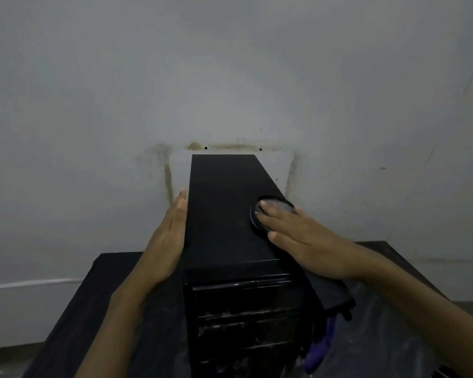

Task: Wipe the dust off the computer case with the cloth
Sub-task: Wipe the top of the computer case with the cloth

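Observation:
A black computer case (224,208) stands upright on a dark table (93,309), its dusty drive bays facing me. My left hand (167,238) lies flat against the case's left side, fingers straight. My right hand (298,236) presses a dark grey, rounded cloth pad (273,207) onto the right edge of the case's top; the palm covers most of the pad.
A grey wall with brown stain marks (230,145) rises right behind the case. A purple object (320,347) and a dark flat thing (331,293) lie by the case's right side on the dusty tabletop. The table's left edge (60,323) drops to the floor.

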